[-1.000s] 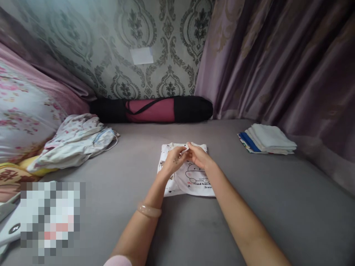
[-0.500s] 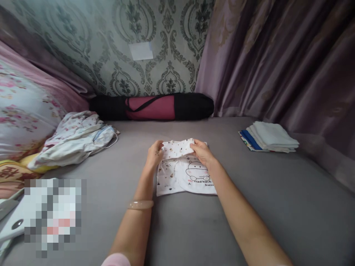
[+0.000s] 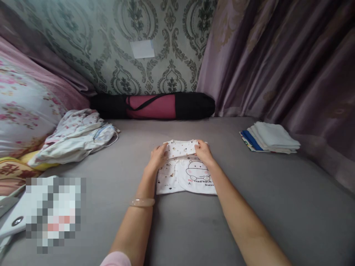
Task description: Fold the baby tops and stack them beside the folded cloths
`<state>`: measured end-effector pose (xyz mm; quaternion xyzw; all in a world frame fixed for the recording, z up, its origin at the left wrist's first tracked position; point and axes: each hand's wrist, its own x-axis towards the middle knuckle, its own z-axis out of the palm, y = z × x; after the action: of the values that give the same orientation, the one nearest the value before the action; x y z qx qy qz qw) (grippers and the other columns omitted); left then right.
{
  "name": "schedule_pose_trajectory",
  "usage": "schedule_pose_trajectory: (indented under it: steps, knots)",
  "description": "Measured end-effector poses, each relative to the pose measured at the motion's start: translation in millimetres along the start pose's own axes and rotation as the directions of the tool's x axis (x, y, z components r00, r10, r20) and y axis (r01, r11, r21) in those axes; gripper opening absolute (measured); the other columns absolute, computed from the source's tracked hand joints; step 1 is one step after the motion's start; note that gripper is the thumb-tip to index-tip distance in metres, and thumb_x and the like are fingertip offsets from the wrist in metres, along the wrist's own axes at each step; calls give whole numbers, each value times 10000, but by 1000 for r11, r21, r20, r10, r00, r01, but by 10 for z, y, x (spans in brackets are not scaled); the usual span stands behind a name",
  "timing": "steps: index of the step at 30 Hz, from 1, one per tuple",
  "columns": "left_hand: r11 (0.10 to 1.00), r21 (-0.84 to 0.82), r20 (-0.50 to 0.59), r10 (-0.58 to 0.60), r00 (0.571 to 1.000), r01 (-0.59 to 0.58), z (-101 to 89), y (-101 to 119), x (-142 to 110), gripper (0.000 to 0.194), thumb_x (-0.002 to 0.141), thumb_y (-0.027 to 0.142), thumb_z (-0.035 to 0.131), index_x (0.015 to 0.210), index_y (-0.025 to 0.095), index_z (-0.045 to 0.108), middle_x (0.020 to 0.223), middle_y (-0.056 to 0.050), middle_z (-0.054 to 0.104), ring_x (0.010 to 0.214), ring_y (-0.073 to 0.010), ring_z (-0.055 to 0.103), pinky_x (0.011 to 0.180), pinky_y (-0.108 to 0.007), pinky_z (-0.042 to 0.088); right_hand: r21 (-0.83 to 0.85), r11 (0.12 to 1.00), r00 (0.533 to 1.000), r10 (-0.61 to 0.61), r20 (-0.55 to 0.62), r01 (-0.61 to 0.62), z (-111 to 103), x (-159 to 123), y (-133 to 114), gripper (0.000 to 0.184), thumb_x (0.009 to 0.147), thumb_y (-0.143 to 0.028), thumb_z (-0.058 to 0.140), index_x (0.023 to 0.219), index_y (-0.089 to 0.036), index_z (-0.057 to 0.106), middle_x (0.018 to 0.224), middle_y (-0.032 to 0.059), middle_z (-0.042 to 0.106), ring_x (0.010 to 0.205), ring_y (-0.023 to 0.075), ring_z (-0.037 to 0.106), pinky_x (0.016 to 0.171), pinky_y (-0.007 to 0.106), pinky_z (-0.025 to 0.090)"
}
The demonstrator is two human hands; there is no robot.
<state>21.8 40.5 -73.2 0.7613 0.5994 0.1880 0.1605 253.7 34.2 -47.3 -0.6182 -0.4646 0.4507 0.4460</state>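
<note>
A small white baby shirt [image 3: 169, 177] lies on the grey bed sheet [image 3: 183, 229], printed with tiny figures, a cartoon animal and lettering. Its far part is folded over towards me, forming a band across the top. My left hand [image 3: 159, 155] pinches the left end of that band. At the band's right end, my right hand [image 3: 203, 150] grips the cloth between thumb and fingers. The right forearm covers part of the shirt's right side.
Folded cloths [image 3: 273, 136] are stacked at the right. Crumpled clothes [image 3: 80, 135] lie at the left by a floral pillow [image 3: 22, 107]. A black and red long bag [image 3: 151, 107] rests along the wall. A white object [image 3: 33, 210], partly pixelated, is at near left.
Both hands have shifted slightly to the right, with the folded band of the shirt moving along. The lower part of the shirt stays in place.
</note>
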Motion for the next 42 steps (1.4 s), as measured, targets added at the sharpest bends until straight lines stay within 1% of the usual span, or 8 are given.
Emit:
schedule_pose_trajectory:
  steps: [3,5,16,21,25,29,37,42]
  knots:
    - [1000,31,14,3,1000,-3,10,0,-13,541,888,202,409,1428,245,414,1444,-114,476,1328,-340,395,1051,-522,336,-411,908,984,-138,-116,80,-9,-29,25,411,862,-147,485,1260,-173,582,1202,112,644,1167,246,556,1038,377,396]
    - [999,43,16,3,1000,-3,17,4,-18,532,900,215,401,1429,267,412,1473,-98,444,1340,-336,376,1057,-526,326,-580,808,974,-201,-108,103,3,-75,27,411,890,-155,456,1289,-152,557,1222,146,623,1182,267,538,1041,370,371]
    - [993,101,28,52,998,-55,-65,67,-27,410,905,189,408,1274,274,567,1460,-86,458,1341,-342,374,1030,-547,336,-901,425,939,-337,-63,92,48,-300,-54,406,881,-48,323,1196,-93,576,1168,213,580,1104,305,521,916,400,403]
    - [987,47,-72,156,985,-153,-71,287,-17,396,927,185,372,1284,204,542,1401,-134,509,1306,-263,447,1076,-462,330,-852,384,911,-345,226,356,264,-342,-203,461,925,-102,290,1336,-92,500,1391,186,489,1325,290,382,1099,439,251]
    - [976,75,16,205,979,-206,87,381,-16,462,918,165,360,1370,131,450,1473,-181,418,1386,-252,358,1134,-459,262,-784,399,879,-229,417,476,534,-362,-152,536,949,-189,270,1460,-50,351,1553,166,278,1452,278,174,1170,463,82]
    - [972,136,108,177,978,-191,192,320,-28,499,948,216,329,1433,106,371,1517,-191,345,1435,-264,266,1157,-466,211,-764,431,877,-210,432,480,575,-363,5,587,952,-258,258,1500,-48,267,1576,140,215,1460,245,157,1179,439,66]
    - [986,116,152,103,983,-121,176,291,-44,500,993,336,254,1474,220,330,1564,-102,276,1460,-274,179,1156,-531,164,-822,390,908,-223,354,416,284,-339,129,614,973,-381,282,1491,-52,293,1567,161,220,1464,242,140,1173,444,-36]
    - [986,114,139,107,984,-123,169,286,-54,490,994,340,265,1469,246,336,1561,-94,288,1459,-266,188,1160,-524,160,-859,368,933,-195,303,356,223,-364,131,665,977,-440,278,1494,-23,267,1574,180,182,1463,264,133,1175,436,23]
